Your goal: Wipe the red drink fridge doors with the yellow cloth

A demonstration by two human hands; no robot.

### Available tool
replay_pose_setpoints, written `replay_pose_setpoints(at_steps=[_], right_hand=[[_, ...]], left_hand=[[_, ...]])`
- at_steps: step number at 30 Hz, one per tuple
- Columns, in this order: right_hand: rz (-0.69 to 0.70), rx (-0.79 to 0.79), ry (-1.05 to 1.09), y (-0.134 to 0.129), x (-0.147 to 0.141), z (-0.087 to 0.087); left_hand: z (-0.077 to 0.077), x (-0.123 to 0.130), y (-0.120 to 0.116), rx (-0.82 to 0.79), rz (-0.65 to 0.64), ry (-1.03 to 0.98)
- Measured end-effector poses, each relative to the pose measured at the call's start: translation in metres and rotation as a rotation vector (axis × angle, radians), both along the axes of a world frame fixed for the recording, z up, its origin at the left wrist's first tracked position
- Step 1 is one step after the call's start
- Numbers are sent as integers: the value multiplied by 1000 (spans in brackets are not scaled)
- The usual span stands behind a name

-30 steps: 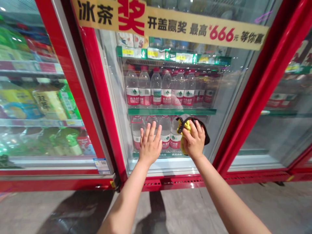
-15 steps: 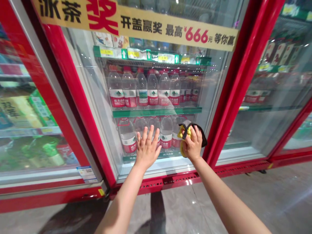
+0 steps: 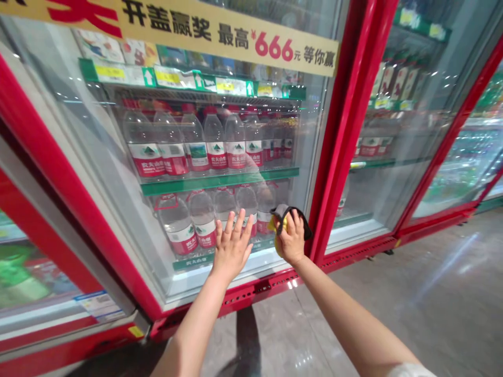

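My left hand (image 3: 231,251) is raised flat before the glass door (image 3: 310,131) of a red-framed cooler, fingers spread and nothing in it. Whether the palm touches the glass I cannot tell. To its right, near the door's lower right side, my right hand (image 3: 293,241) is closed on a bunched yellow and grey cloth (image 3: 280,212) with a black edge. Behind the glass stand water bottles with red-and-white labels (image 3: 181,238) on the bottom shelf, some hidden by my left hand. More bottles (image 3: 214,141) fill the shelf above.
A yellow banner (image 3: 204,29) with printed characters crosses the door's upper part. Red-framed coolers (image 3: 377,157) continue to the right, and another cooler (image 3: 35,272) stands at the left. Grey shiny floor tiles (image 3: 393,309) lie below.
The view has turned right, so the cooler sits further left in it. My left hand now covers bottles further right. My right hand keeps hold of the cloth near the door's right side.
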State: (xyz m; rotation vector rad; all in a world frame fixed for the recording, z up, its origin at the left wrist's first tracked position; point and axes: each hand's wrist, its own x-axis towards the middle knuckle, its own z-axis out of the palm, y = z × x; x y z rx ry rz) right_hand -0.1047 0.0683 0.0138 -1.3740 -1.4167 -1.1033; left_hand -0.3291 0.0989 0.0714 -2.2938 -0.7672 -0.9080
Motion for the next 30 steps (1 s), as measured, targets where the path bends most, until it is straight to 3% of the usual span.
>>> replay_pose_setpoints(at_steps=[2, 4, 7, 10, 13, 19, 26, 28, 30], right_hand=[[49, -56, -93, 1, 0, 1], [63, -112, -113, 4, 5, 15], [7, -124, 65, 7, 14, 28], [-50, -80, 326, 6, 12, 13], [-64, -45, 438, 7, 6, -5], [-74, -12, 491, 16, 18, 22], [-109, 52, 519, 12, 3, -1], [-117, 101, 483, 9, 8, 15], [-105, 137, 388, 2, 20, 43]], left_hand=[[-2, 4, 0, 0, -22, 7], [-3, 9, 0, -9, -39, 2], [-3, 12, -2, -37, -58, -9], [-5, 11, -3, -71, -82, 5], [-9, 7, -2, -88, -89, 32], [-17, 12, -1, -70, -94, 61], [-26, 22, -9, -60, -152, 89], [-26, 25, -11, -68, -158, 79], [-26, 28, -11, -68, -166, 73]])
